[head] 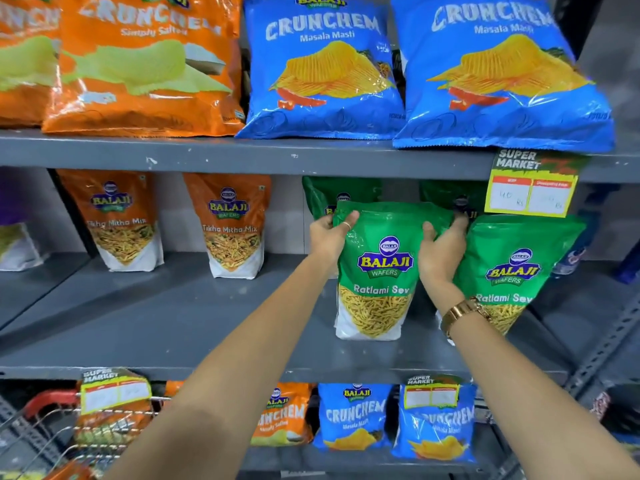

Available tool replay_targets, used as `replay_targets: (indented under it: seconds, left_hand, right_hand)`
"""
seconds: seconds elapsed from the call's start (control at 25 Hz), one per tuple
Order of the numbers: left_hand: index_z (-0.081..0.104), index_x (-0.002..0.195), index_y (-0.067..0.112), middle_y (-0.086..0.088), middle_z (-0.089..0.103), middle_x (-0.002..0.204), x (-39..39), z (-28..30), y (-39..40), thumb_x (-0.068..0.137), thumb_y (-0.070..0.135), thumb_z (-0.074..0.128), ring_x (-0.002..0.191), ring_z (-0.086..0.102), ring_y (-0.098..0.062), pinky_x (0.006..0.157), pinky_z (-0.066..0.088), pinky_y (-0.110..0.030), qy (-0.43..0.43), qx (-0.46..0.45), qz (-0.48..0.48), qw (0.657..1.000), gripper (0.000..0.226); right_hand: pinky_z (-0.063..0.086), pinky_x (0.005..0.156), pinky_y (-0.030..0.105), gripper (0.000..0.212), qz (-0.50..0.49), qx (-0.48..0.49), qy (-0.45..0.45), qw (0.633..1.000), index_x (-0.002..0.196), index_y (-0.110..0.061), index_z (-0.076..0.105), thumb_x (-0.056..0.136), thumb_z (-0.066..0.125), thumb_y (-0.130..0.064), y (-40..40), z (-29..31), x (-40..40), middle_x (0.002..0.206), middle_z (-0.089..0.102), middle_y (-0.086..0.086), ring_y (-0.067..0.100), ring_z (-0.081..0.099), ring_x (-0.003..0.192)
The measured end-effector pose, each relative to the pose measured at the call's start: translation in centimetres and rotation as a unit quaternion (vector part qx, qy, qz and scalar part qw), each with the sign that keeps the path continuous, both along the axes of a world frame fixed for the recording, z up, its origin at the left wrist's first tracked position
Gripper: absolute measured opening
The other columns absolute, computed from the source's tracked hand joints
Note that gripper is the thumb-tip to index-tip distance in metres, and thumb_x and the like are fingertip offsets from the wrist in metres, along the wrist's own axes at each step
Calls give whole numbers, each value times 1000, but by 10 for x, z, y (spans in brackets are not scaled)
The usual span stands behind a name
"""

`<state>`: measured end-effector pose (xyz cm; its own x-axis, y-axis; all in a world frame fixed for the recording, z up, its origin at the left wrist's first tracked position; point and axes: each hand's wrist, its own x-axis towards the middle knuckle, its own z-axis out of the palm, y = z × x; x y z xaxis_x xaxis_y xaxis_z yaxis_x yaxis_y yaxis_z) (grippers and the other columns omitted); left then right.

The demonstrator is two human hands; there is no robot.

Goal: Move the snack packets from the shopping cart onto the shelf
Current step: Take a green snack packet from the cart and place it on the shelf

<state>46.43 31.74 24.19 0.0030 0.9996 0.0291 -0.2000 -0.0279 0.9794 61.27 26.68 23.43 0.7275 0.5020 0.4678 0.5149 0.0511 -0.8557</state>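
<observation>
A green Ratlami Sev packet (379, 271) stands upright on the middle grey shelf (173, 327). My left hand (330, 237) grips its top left corner and my right hand (441, 252) grips its top right edge. A second green Ratlami Sev packet (516, 268) stands just to its right, partly behind my right wrist. Two more green packets (341, 192) stand behind them, mostly hidden. The wire shopping cart (45, 431) shows at the bottom left, with an orange packet (69, 471) in it.
Two orange Tikha Mitha Mix packets (230, 226) stand at the left of the middle shelf. Orange and blue Crunchem bags (325, 67) fill the top shelf, smaller ones (356, 417) the bottom shelf. A yellow price tag (530, 192) hangs from the upper shelf edge.
</observation>
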Motion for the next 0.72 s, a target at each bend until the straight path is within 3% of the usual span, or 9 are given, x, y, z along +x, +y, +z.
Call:
replay_targets:
  seconds: [0.08, 0.16, 0.28, 0.44, 0.56, 0.72]
  left_hand:
    - [49, 121, -3, -17, 57, 126, -5, 0, -1, 74, 26, 72, 116, 54, -29, 105, 41, -39, 19, 19, 8, 1000, 61]
    - [58, 108, -2, -16, 64, 106, -17, 0, -6, 73, 23, 73, 96, 60, -24, 87, 50, -30, 15, 39, 44, 998, 46]
    - [63, 94, 2, -10, 63, 85, -45, -4, -16, 74, 19, 72, 78, 59, -19, 77, 50, -33, 13, 49, 89, 995, 27]
    - [62, 88, 6, -4, 60, 75, -107, -22, -34, 76, 21, 70, 66, 56, -14, 66, 48, -27, 42, 43, 137, 989, 20]
    - [63, 86, 6, -10, 63, 79, -167, -49, -58, 76, 20, 70, 71, 58, -19, 62, 46, -26, 89, 30, 195, 976, 18]
    - [64, 90, 3, -10, 62, 76, -252, -94, -102, 76, 17, 70, 68, 55, -17, 55, 44, -18, 148, -7, 270, 951, 20]
  right_hand:
    - [41, 87, 32, 50, 4, 14, -76, 997, 129, -4, 31, 87, 56, -11, -5, -2, -9, 128, 49, 25, 36, 45, 119]
    - [34, 103, 35, 50, 21, 28, -178, 983, 131, -4, 30, 88, 55, -10, -10, -7, -22, 144, 32, 21, 31, 28, 135]
    - [36, 107, 46, 43, 60, 25, -278, 958, 126, 0, 40, 86, 55, -7, -17, -17, -47, 145, 32, 18, 30, 22, 138]
    - [34, 108, 43, 37, 138, 6, -297, 945, 123, 1, 44, 88, 51, -6, -26, -37, -90, 144, 36, 16, 31, 27, 136]
    - [34, 108, 43, 35, 199, -18, -290, 936, 121, 0, 47, 86, 52, -5, -30, -53, -132, 140, 41, 17, 32, 33, 132]
    - [45, 95, 43, 28, 296, -43, -305, 904, 113, -3, 53, 86, 53, -7, -42, -86, -204, 132, 50, 16, 33, 44, 123]
